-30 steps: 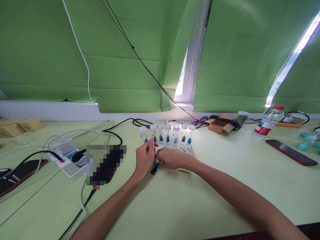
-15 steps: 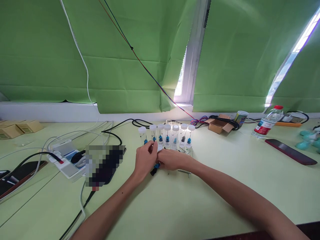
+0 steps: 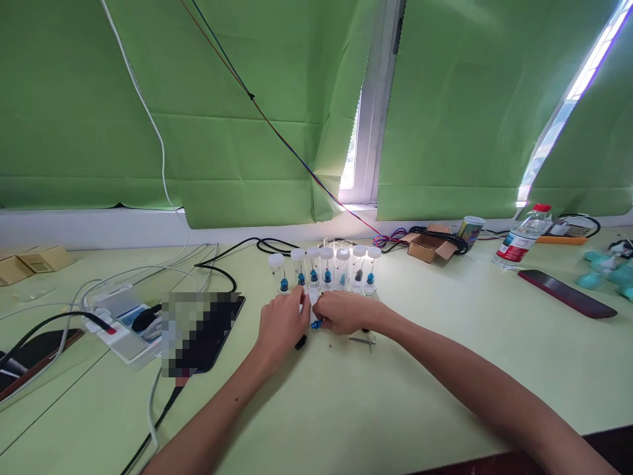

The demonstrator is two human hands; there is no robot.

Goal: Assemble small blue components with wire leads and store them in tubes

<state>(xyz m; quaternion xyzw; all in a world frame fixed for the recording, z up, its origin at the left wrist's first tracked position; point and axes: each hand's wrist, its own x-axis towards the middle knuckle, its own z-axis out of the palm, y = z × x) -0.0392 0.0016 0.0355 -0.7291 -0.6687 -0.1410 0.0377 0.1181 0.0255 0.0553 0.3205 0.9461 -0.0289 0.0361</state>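
Several clear vials (image 3: 327, 271) with white caps stand in a row just beyond my hands, most with a small blue piece and thin wire inside. My right hand (image 3: 349, 311) is closed in a pinch around a small blue part (image 3: 316, 324), whose exact kind I cannot make out. Close beside it, my left hand (image 3: 283, 322) has its fingers pressed together; what they hold is hidden. A small black piece (image 3: 300, 342) lies on the table under my left hand. Thin metal tools (image 3: 362, 340) rest just in front of my right wrist.
At left, a black phone (image 3: 222, 333) lies beside a white power strip (image 3: 126, 336) with cables. Behind the vials are black cables and an open cardboard box (image 3: 429, 249). A water bottle (image 3: 521, 241) and a dark red phone (image 3: 566, 293) are on the right.
The view has shifted slightly. My hands have come a little apart, and the blue part now shows at my right fingertips, separate from the black piece.
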